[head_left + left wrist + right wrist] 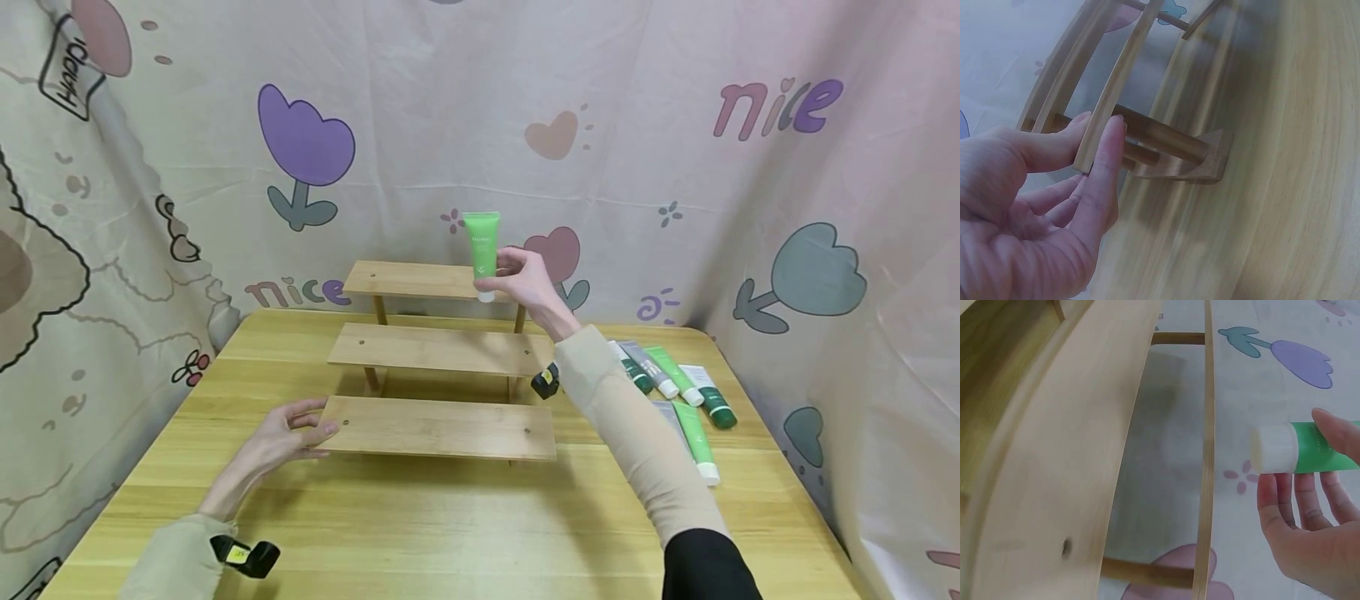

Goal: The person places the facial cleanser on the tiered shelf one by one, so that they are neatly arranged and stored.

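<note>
A three-tier wooden rack stands on the table. My left hand pinches the left end of its lowest board; in the left wrist view the thumb and fingers lie on opposite faces of that board. My right hand holds a light green squeeze tube upright, white cap downward, by the top board. The right wrist view shows a gap between the cap and the edge of that board. No tube stands on the boards.
Several green, grey and white tubes lie on the right side of the wooden table, beside my right forearm. A patterned curtain hangs behind the table and along both sides.
</note>
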A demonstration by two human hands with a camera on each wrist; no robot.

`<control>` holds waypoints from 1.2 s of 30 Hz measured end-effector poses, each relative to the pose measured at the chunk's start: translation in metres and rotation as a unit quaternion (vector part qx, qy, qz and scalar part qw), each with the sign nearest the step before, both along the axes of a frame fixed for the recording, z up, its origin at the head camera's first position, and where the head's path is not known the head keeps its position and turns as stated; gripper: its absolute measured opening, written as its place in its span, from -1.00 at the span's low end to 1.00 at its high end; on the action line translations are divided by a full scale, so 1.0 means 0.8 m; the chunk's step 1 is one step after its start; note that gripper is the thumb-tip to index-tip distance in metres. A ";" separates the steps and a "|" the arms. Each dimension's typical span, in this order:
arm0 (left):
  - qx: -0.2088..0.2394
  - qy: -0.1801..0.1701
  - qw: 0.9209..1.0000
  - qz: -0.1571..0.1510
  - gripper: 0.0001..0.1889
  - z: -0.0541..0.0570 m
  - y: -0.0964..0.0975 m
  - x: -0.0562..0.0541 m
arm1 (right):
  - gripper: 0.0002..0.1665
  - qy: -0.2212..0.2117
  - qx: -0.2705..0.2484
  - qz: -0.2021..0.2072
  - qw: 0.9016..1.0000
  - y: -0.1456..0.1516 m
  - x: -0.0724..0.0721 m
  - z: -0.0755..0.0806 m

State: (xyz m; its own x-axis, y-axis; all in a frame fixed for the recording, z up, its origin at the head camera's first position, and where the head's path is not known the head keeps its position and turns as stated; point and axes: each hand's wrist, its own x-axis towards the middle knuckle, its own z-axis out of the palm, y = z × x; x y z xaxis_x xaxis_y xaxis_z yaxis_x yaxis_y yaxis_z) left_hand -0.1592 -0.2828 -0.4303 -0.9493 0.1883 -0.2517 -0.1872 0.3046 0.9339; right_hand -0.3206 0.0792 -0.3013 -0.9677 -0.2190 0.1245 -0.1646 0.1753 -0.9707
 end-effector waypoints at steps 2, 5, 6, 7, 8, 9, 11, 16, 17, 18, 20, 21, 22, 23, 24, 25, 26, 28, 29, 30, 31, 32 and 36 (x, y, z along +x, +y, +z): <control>0.000 0.000 1.000 -0.001 -0.18 0.000 0.000 0.000 | -0.49 0.005 -0.003 -0.005 1.000 -0.008 -0.004 0.001; -0.001 0.002 1.000 -0.001 -0.18 -0.001 0.000 0.000 | -0.48 0.009 -0.008 -0.006 1.000 -0.020 -0.011 0.002; 0.000 0.002 1.000 -0.001 -0.18 -0.001 0.000 0.000 | -0.48 0.010 -0.010 -0.006 1.000 -0.024 -0.013 0.002; 0.000 0.003 1.000 0.000 -0.18 -0.001 0.000 0.000 | -0.48 0.011 -0.009 -0.005 1.000 -0.029 -0.016 0.002; 0.000 0.003 1.000 0.000 -0.18 -0.001 0.000 0.000 | -0.49 0.010 -0.008 -0.006 1.000 -0.032 -0.019 0.001; 0.001 0.003 1.000 0.000 -0.18 -0.001 0.000 0.000 | -0.49 0.009 -0.008 -0.008 1.000 -0.036 -0.022 0.000; 0.001 0.003 1.000 0.001 -0.18 -0.001 0.000 0.000 | -0.50 0.006 -0.012 -0.011 1.000 -0.045 -0.026 -0.001; 0.002 0.003 1.000 0.001 -0.17 -0.002 0.000 0.001 | -0.47 -0.001 -0.041 -0.023 0.999 -0.065 -0.034 -0.005; 0.002 0.003 1.000 0.000 -0.17 -0.002 -0.001 0.001 | -0.47 0.000 -0.046 -0.026 0.999 -0.070 -0.036 -0.007; 0.002 0.003 1.000 -0.001 -0.17 -0.002 -0.001 0.001 | -0.47 0.000 -0.052 -0.030 0.998 -0.074 -0.038 -0.008; 0.003 0.004 1.000 -0.004 -0.17 -0.003 -0.001 0.001 | -0.47 0.002 -0.067 -0.033 0.997 -0.081 -0.041 -0.011; 0.005 0.005 1.000 -0.004 -0.17 -0.003 -0.001 0.002 | -0.47 0.004 -0.077 -0.035 0.996 -0.085 -0.042 -0.012; 0.005 0.005 1.000 -0.005 -0.17 -0.003 -0.002 0.001 | -0.47 0.006 -0.086 -0.034 0.996 -0.089 -0.044 -0.014; 0.005 0.006 1.000 -0.006 -0.18 -0.003 -0.002 0.001 | -0.46 0.007 -0.092 -0.035 0.995 -0.092 -0.046 -0.015; 0.006 0.007 1.000 -0.007 -0.17 -0.003 -0.001 0.002 | -0.46 0.008 -0.097 -0.036 0.995 -0.096 -0.047 -0.016; 0.005 0.008 1.000 -0.007 -0.17 -0.003 -0.001 0.001 | -0.46 0.010 -0.100 -0.036 0.994 -0.098 -0.048 -0.017; 0.006 0.008 1.000 -0.007 -0.17 -0.004 -0.001 0.001 | -0.46 0.011 -0.100 -0.037 0.994 -0.101 -0.049 -0.018; 0.007 0.009 1.000 -0.008 -0.17 -0.004 -0.001 0.000 | -0.46 0.012 -0.096 -0.039 0.995 -0.106 -0.051 -0.019; 0.010 0.008 1.000 -0.007 -0.17 -0.005 -0.001 0.000 | -0.46 0.013 -0.091 -0.040 0.995 -0.108 -0.052 -0.020; 0.013 0.008 1.000 -0.006 -0.17 -0.005 -0.001 -0.001 | -0.46 0.015 -0.086 -0.039 0.995 -0.111 -0.053 -0.020; 0.015 0.008 1.000 -0.005 -0.18 -0.005 -0.001 -0.001 | -0.46 0.018 -0.082 -0.038 0.996 -0.114 -0.054 -0.021; 0.018 0.007 1.000 -0.005 -0.18 -0.005 -0.002 -0.001 | -0.45 0.019 -0.079 -0.036 0.996 -0.116 -0.055 -0.022; 0.026 0.006 1.000 -0.008 -0.18 -0.005 -0.003 0.000 | -0.47 0.024 -0.071 -0.032 0.997 -0.128 -0.058 -0.028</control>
